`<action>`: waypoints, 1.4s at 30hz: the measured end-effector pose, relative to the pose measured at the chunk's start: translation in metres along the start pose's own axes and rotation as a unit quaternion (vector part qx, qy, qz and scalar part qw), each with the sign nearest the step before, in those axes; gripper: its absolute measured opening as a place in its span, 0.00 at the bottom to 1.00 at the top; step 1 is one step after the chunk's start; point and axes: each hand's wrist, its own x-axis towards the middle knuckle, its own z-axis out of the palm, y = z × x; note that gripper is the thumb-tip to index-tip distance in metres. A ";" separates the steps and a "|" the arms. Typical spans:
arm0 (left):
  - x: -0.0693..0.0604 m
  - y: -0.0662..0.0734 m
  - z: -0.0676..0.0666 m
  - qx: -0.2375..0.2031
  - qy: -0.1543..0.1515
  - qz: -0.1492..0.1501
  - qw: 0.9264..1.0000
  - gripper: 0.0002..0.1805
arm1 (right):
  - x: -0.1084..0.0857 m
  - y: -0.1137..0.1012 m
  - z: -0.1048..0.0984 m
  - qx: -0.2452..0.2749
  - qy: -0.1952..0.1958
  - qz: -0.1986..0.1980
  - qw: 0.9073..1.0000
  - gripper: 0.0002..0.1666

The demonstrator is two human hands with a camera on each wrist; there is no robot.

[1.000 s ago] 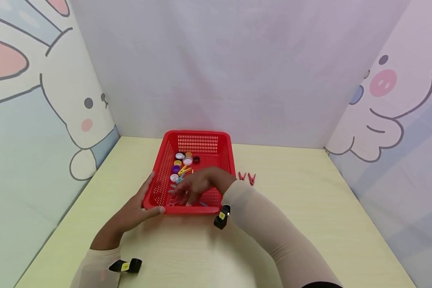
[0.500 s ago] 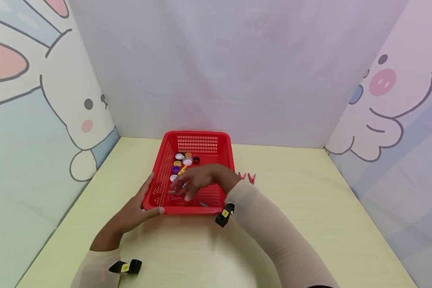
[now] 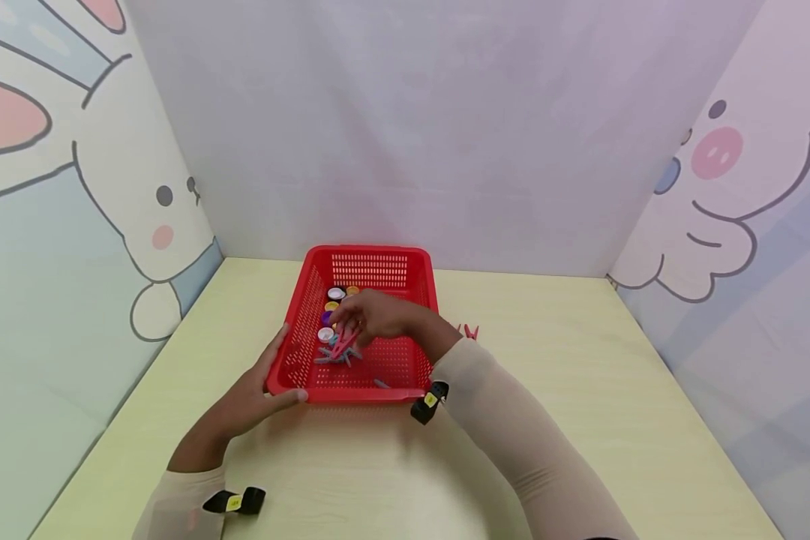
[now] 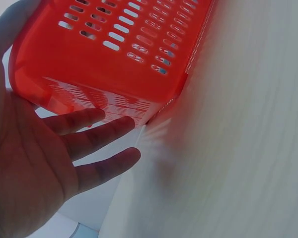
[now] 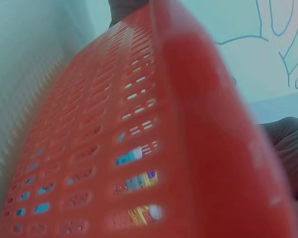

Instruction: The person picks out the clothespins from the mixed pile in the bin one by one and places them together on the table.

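Observation:
The left hand [image 3: 246, 401] lies at the near-left corner of the red basket [image 3: 371, 395], its thumb on the front rim. In the left wrist view, several straight, spread fingers of the left hand [image 4: 54, 153] reach along the basket's outside [image 4: 109, 69]. Over the basket's inside, the right hand [image 3: 376, 315] pinches a pink clothespin [image 3: 341, 345], just above grey-blue clothespins [image 3: 324, 360]. The right wrist view shows part of the right hand [image 5: 290, 156] beyond the basket wall [image 5: 97, 144]; its fingertips are hidden.
White [image 3: 325, 334], yellow and purple caps lie in the basket's left part, partly behind the right hand. A grey clothespin [image 3: 381, 383] lies near the front wall. Pink clothespins [image 3: 471, 332] sit on the table [image 3: 547, 390], right of the basket.
The right hand has risen and moved away from the basket's front, and a pink clothespin now shows in its fingers. The left hand and the basket have stayed in place.

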 end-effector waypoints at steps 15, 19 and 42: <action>-0.001 -0.001 -0.001 0.000 0.000 -0.002 1.000 0.70 | -0.013 -0.002 -0.010 -0.026 0.014 -0.041 0.999 0.20; -0.001 -0.001 0.000 0.002 0.002 -0.005 1.000 0.70 | -0.016 0.000 -0.012 -0.040 0.010 -0.032 0.999 0.18; -0.002 0.003 0.001 -0.008 0.002 -0.001 1.000 0.70 | -0.052 0.011 -0.031 -0.070 0.047 -0.060 0.995 0.19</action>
